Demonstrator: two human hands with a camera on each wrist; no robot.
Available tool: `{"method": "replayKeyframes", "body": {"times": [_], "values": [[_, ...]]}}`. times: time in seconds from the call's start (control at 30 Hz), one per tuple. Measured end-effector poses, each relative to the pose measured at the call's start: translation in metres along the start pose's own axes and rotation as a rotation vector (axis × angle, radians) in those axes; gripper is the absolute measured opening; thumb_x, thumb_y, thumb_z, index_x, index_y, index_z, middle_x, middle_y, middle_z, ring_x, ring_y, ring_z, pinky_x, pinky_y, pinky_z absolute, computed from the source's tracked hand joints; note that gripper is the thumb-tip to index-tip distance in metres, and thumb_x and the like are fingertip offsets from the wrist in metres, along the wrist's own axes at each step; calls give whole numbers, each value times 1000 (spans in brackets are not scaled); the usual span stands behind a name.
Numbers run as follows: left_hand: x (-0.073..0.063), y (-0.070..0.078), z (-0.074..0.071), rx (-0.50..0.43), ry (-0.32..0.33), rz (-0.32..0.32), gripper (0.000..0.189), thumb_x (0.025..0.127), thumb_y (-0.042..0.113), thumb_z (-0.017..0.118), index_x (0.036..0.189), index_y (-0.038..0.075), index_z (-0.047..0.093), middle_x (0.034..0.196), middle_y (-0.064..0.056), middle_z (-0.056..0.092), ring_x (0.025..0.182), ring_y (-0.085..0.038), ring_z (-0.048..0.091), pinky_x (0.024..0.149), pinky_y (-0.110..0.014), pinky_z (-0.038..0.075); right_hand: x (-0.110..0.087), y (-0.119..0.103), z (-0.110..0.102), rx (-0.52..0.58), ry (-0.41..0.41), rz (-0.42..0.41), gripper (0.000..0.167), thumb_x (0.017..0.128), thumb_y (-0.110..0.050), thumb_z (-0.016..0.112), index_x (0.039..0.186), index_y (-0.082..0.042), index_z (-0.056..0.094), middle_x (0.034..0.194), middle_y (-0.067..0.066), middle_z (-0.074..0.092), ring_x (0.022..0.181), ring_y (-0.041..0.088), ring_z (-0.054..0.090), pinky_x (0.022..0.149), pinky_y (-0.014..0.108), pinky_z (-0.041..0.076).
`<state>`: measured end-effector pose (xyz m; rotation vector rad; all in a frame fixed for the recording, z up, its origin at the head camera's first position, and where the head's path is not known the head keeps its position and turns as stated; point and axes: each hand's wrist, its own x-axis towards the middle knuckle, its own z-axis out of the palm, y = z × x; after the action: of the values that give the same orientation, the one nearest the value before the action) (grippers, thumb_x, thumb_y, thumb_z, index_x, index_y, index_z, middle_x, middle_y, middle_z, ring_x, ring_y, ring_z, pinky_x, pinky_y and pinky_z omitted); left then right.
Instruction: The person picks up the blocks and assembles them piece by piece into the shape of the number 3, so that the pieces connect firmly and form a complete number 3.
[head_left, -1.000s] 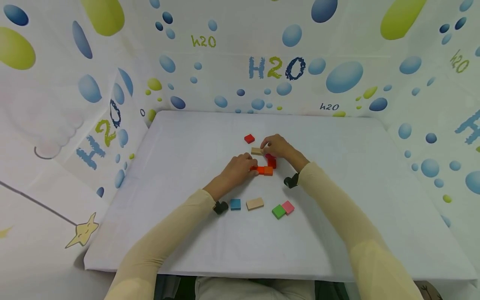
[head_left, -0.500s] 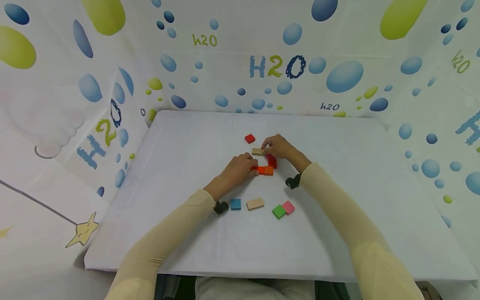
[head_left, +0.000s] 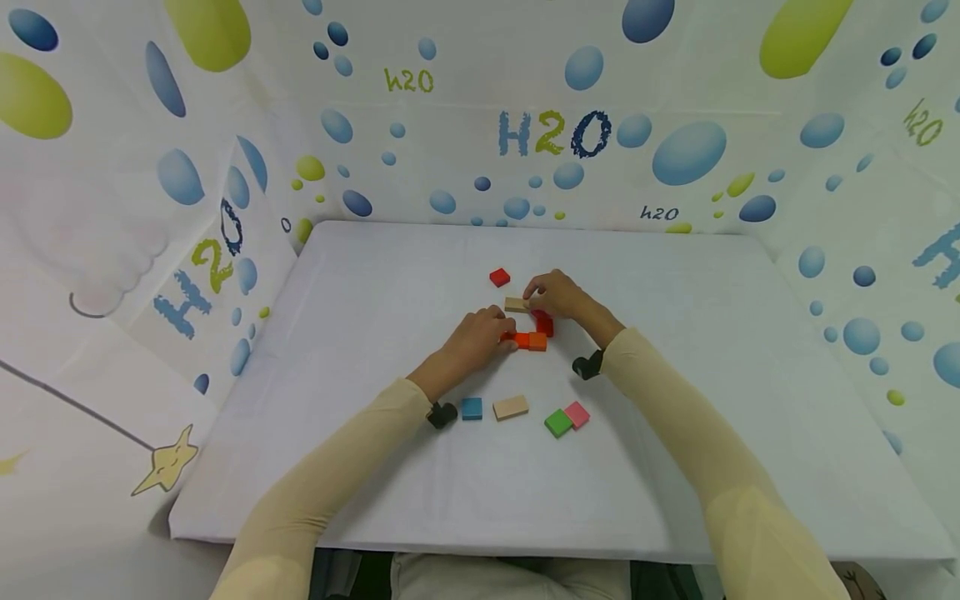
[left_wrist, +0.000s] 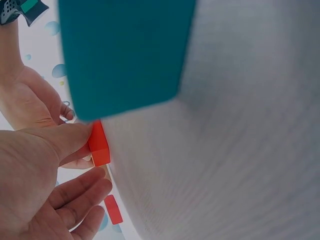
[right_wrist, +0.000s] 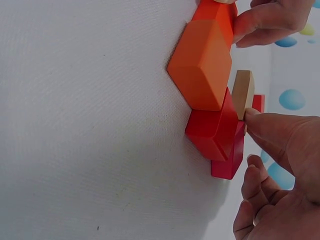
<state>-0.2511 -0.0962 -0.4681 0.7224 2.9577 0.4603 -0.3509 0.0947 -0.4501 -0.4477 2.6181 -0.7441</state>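
Observation:
My left hand [head_left: 471, 340] pinches the red-orange block [head_left: 521, 340] with thumb and fingers. An orange block [right_wrist: 200, 65] touches that block's right end. Behind it stand a red block [right_wrist: 214, 127] and a crimson block [right_wrist: 231, 157], making a corner with the orange row. With thumb and fingertips my right hand [head_left: 561, 296] pinches the right end of a flat wooden block [right_wrist: 242, 95], just left of the crimson block. The wooden block's gripped end is partly hidden. Farther back lies a separate red block [head_left: 499, 277].
Nearer to me on the white-covered table [head_left: 360, 500] lie a blue block [head_left: 472, 409], a second wooden block [head_left: 511, 407], and a green block [head_left: 558, 422] touching a pink block [head_left: 577, 414]. A patterned sheet [head_left: 450, 150] hangs behind the table.
The right hand and its wooden block have shifted very slightly toward me and to the right. My left hand stays in place on the red-orange block.

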Motion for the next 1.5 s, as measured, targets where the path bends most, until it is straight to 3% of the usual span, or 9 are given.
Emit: {"method": "replayKeyframes", "body": {"times": [0.33, 0.53, 0.83, 1.13, 1.5], "values": [[-1, -1, 0, -8, 10, 7, 29, 101, 30, 74, 123, 12, 74, 126, -13, 68, 113, -30, 65, 101, -44, 55, 2, 2, 1, 1, 11, 2, 25, 105, -23, 65, 125, -10, 72, 134, 18, 56, 119, 32, 51, 101, 44, 53], [-2, 0, -1, -23, 10, 4, 29, 100, 29, 74, 123, 12, 74, 125, -13, 67, 114, -30, 64, 102, -45, 54, 9, 5, 3, -11, 90, 1, 27, 106, -26, 64, 126, -9, 71, 132, 18, 58, 119, 32, 53, 100, 44, 56], [-1, -2, 0, 4, 2, 19, 29, 102, 31, 73, 123, 12, 74, 126, -13, 68, 115, -30, 64, 101, -45, 54, 26, -9, 6, -104, 198, -8, 27, 106, -30, 64, 123, -10, 72, 119, 14, 58, 110, 29, 55, 100, 54, 48], [1, -5, 4, 26, -1, 15, 26, 101, 31, 73, 122, 14, 75, 129, -12, 67, 117, -29, 64, 101, -45, 54, 40, -19, 7, -190, 142, -19, 41, 108, -28, 61, 146, -14, 62, 128, 18, 59, 118, 32, 59, 107, 61, 46], [-1, -4, 2, 14, 13, 26, 28, 101, 29, 74, 125, 14, 74, 127, -12, 68, 115, -29, 64, 100, -44, 54, 60, -26, 10, -214, 73, -36, 43, 110, -28, 58, 152, -20, 57, 129, 17, 55, 120, 31, 57, 109, 61, 44]]}}
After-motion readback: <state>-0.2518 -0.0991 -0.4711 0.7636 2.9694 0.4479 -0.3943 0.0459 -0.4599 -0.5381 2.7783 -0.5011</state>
